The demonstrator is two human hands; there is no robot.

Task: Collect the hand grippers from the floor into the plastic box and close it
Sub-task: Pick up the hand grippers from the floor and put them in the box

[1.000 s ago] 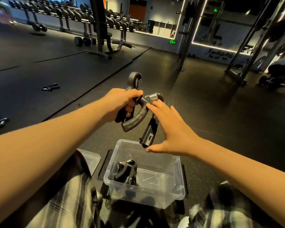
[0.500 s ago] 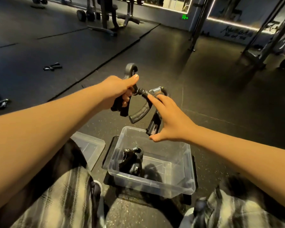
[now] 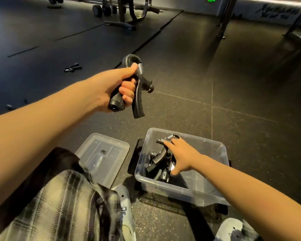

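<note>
The first gripper [image 3: 161, 154] sits low in the plastic box [image 3: 215, 148] among others, the right grip [image 3: 182, 158] curled round its handle. The left grip [image 3: 114, 89] clasps a second gripper [image 3: 138, 100] above the floor [image 3: 241, 84]. A third gripper [image 3: 73, 67] lies far left; the lid [image 3: 102, 153] is off, left of the box.

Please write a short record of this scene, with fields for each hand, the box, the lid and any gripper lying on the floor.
left hand: grips a hand gripper, held in the air over the floor
right hand: holds a second gripper, partly inside the box
box: clear plastic, open, with another gripper at its bottom
lid: lies on the floor, left of the box
floor gripper: lies on the dark mat, far from the box
</note>
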